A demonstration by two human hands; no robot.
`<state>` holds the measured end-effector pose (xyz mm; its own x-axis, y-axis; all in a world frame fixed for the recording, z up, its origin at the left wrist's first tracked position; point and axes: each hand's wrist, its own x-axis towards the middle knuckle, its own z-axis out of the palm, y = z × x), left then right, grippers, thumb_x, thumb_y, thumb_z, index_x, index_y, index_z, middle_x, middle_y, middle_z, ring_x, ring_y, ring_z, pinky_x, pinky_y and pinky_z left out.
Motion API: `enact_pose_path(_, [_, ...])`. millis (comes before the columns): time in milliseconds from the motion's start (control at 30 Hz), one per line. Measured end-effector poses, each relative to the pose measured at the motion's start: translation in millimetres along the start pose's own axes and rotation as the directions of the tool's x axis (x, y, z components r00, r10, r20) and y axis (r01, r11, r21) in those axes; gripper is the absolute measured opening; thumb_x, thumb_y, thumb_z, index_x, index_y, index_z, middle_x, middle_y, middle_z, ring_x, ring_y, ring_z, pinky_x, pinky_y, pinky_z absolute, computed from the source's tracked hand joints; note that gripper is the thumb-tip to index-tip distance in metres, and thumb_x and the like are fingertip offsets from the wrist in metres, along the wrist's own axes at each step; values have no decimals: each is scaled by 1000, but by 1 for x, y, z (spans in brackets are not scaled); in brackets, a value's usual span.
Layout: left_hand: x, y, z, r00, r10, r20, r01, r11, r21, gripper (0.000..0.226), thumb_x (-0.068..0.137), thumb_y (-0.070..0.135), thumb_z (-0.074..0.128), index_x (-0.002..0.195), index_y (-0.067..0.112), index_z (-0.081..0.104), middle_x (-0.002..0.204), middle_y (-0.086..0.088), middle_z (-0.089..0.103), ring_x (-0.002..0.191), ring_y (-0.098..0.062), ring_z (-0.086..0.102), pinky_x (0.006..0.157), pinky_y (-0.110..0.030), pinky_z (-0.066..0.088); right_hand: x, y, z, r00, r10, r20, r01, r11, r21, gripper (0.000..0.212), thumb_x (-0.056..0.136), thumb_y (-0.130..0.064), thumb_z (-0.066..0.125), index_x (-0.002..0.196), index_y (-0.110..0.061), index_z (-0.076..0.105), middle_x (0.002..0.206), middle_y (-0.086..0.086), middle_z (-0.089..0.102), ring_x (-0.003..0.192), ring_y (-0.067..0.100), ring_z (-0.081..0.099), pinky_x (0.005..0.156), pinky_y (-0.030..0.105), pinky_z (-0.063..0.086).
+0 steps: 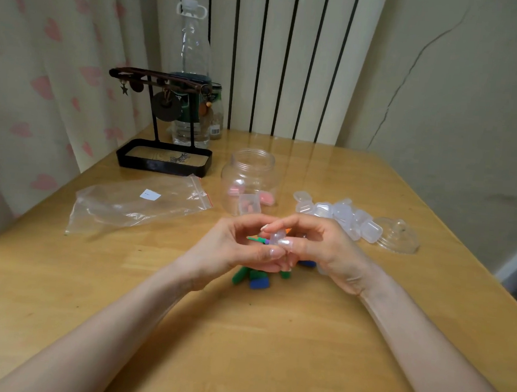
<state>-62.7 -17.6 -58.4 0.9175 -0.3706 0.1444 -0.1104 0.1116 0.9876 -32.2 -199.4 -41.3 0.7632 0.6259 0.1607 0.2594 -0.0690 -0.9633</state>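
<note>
Both hands meet above the middle of the wooden table [271, 336]. My left hand [231, 249] and my right hand [321, 247] together pinch a small clear plastic case [276, 238], held between thumbs and fingertips. Green and purple bits show just left of the case, between the fingers. Under the hands lie several small green and blue pieces [255, 278]. A heap of several more small clear cases [342, 216] lies to the right. Behind the hands stands an open clear jar [249, 179] holding a few cases with pink contents.
A clear jar lid [398, 236] rests right of the case heap. An empty zip bag [139, 202] lies at the left. At the back left stand a black jewellery stand [163, 154] and a tall clear bottle [193, 67]. The table's right edge drops off near the wall.
</note>
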Motion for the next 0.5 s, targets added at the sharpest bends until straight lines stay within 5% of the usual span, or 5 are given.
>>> enact_pose_path(100, [2, -3, 2, 1000, 5, -29, -3, 999, 37, 38, 73, 1, 71, 109, 4, 60, 98, -18, 68, 83, -31, 71, 74, -33, 58, 0, 0, 2, 1000, 5, -20, -5, 1000, -29, 15, 79, -8, 61, 91, -12, 69, 70, 3, 63, 63, 14, 59, 64, 26, 51])
enact_pose_path(267, [3, -8, 4, 995, 37, -89, -27, 993, 112, 34, 71, 3, 68, 104, 6, 62, 99, -10, 71, 81, -29, 72, 74, -33, 58, 4, 0, 13, 995, -9, -102, -9, 984, -177, 18, 69, -8, 57, 80, -18, 66, 72, 25, 56, 61, 20, 52, 63, 36, 44])
enact_pose_path(400, [4, -10, 2, 989, 90, -118, -49, 948, 314, 36, 62, 11, 74, 97, 16, 66, 86, 3, 70, 76, -13, 67, 75, -29, 56, 5, 0, 25, 987, -41, -156, -7, 955, -298, 19, 63, -12, 50, 67, -21, 66, 83, -2, 54, 67, 5, 51, 60, 19, 43])
enact_pose_path(500, [3, -11, 4, 989, 103, -106, -51, 912, 408, 34, 62, 14, 73, 95, 20, 67, 82, 6, 67, 69, -7, 61, 68, -28, 52, 5, 6, 31, 982, -59, -179, -13, 926, -377, 19, 63, -17, 46, 57, -25, 62, 80, -10, 48, 70, 5, 48, 64, 25, 40])
